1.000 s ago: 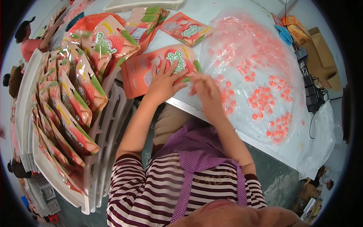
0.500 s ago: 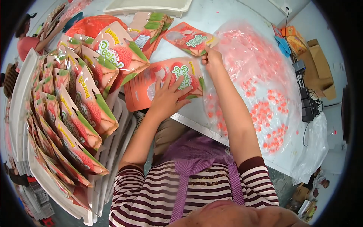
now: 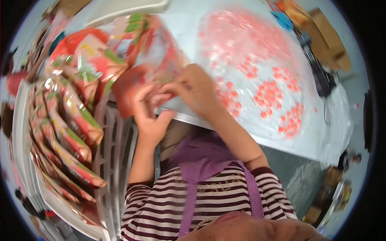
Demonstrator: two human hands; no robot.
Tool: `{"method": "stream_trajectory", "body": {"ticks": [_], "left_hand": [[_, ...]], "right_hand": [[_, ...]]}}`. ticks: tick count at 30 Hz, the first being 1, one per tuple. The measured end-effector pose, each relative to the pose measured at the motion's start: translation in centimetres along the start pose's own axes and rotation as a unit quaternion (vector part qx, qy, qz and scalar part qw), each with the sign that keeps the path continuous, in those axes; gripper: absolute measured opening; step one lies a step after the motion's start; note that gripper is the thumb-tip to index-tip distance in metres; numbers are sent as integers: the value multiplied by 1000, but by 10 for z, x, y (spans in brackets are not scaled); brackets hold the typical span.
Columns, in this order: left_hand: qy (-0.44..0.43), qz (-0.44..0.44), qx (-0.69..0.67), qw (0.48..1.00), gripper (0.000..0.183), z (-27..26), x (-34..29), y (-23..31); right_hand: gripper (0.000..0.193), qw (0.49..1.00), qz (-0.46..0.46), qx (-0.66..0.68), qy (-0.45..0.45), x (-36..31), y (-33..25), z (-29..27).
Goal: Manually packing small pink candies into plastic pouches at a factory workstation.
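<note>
One left hand (image 3: 147, 117), half-curled, thumb spread, and one right hand (image 3: 198, 90), fingers drawn in, close together by the worktop's (image 3: 188, 28) near edge; blur, cannot tell whether either grips. Red-and-pink plastic pouches (image 3: 129, 86) just beyond, probably there for short reach. Clear plastic bag (image 3: 250, 86) with small red balls (image 3: 267, 94) toward right edge. White plastic tray (image 3: 19, 124), left: glossy filled pouches (image 3: 82, 124) leaning, likely saving room

Left of table (image 3: 185, 24): tray (image 3: 21, 128), pouches (image 3: 68, 148) inside | near edge, left end: single pouch (image 3: 126, 90) | behind that: pouch stack (image 3: 132, 26), then second tray (image 3: 128, 11) | right half: plastic bag (image 3: 249, 36), pieces (image 3: 267, 94) in/on it | right edge: adapters (image 3: 325, 82), box (image 3: 331, 40) beyond
</note>
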State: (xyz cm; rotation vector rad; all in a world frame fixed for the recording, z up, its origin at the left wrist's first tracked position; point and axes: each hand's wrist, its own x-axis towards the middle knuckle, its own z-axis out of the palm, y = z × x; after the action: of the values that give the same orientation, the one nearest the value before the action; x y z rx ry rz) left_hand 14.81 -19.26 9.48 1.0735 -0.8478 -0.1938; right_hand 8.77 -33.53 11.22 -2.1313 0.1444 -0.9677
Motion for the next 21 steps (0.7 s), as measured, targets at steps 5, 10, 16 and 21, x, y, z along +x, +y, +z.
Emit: {"method": "stream_trajectory", "body": {"ticks": [5, 10, 16, 21], "left_hand": [[146, -71, 131, 978, 46, 7, -10, 26], [70, -52, 102, 991, 8, -1, -15, 35], [33, 17, 218, 975, 8, 13, -12, 49], [-7, 55, 247, 967, 9, 20, -8, 66]], "right_hand": [[16, 983, -176, -43, 5, -16, -21, 2], [22, 984, -176, -28, 8, -32, -33, -4], [34, 974, -58, 217, -20, -42, -38, -15], [33, 961, -6, 276, -15, -41, -34, -23]]}}
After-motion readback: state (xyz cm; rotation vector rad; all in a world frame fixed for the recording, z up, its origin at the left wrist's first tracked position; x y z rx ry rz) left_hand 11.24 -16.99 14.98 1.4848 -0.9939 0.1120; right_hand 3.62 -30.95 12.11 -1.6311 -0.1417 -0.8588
